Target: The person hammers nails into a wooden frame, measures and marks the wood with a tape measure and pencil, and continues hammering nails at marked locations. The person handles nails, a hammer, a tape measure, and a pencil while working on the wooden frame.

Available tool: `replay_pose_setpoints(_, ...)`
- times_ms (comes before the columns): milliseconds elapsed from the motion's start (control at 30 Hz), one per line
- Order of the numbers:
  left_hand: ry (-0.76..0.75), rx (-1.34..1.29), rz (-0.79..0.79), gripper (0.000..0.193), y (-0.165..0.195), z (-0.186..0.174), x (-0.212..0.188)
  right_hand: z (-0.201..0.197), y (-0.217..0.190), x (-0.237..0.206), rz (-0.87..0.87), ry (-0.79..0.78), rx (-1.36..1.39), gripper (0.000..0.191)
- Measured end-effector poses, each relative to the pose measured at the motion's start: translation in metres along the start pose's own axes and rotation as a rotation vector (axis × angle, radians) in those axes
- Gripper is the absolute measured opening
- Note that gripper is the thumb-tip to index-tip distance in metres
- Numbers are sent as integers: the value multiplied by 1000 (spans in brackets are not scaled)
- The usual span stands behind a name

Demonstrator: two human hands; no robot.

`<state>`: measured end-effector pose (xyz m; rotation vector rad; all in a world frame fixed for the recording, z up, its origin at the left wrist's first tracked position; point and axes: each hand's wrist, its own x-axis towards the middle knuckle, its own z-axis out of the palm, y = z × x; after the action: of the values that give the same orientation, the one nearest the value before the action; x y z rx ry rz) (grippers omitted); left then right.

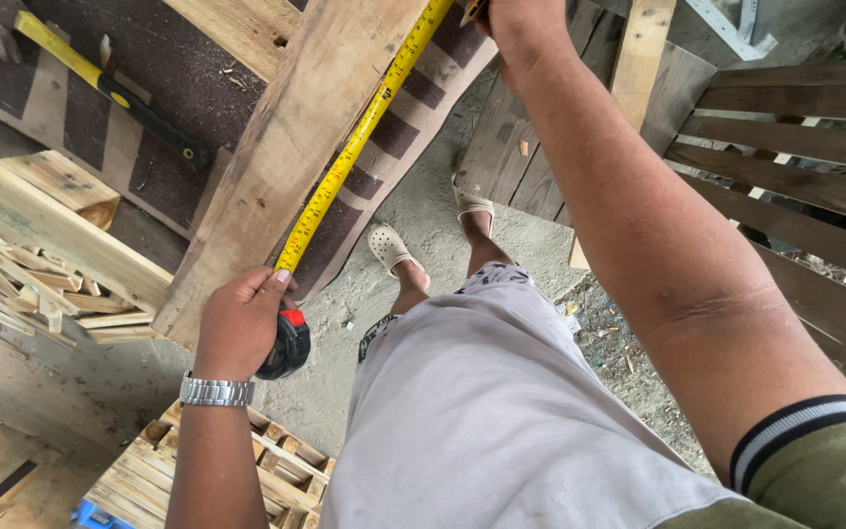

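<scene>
My left hand (pixel 239 323), with a metal watch on its wrist, grips the black case of a tape measure (pixel 286 345) at the near end of a long wooden plank (pixel 286 147). The yellow tape blade (pixel 359 132) runs from the case up along the plank's right edge. My right hand (pixel 511 15) reaches to the top edge of the view, at the far end of the blade; its fingers are mostly cut off there, so what it holds is unclear.
A hammer with a yellow and black handle (pixel 100 83) lies on a dark board at the upper left. Wood scraps (pixel 22 274) are piled left. Stacked slats (pixel 276 470) lie below. A slatted wooden panel (pixel 795 147) stands right. My feet (pixel 394 250) rest on concrete.
</scene>
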<state>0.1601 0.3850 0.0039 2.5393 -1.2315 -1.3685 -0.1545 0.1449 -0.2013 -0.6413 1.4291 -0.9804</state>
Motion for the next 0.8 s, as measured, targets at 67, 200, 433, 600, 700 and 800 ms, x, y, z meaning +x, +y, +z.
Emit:
replay_pose_setpoints(67, 1, 16, -5, 25, 1, 0, 0, 2, -7, -8, 41, 16, -94, 31)
replay_pose_setpoints(200, -10, -8, -10, 25, 4, -1, 0, 4, -16, -16, 60, 10, -120, 32)
replay_pose_setpoints(433, -8, 11, -1, 24, 3, 0, -1, 4, -19, -18, 97, 8, -120, 33)
replay_pose_setpoints(600, -2, 37, 20, 24, 0, -2, 0, 2, -12, -15, 147, 40, -170, 39)
replay_pose_setpoints(700, -12, 31, 28, 24, -1, -3, 0, 0, -6, -10, 204, 71, -219, 43)
replay_pose_setpoints(800, 2, 32, 60, 24, -1, -4, 0, -1, -1, -2, 210, 79, -227, 45)
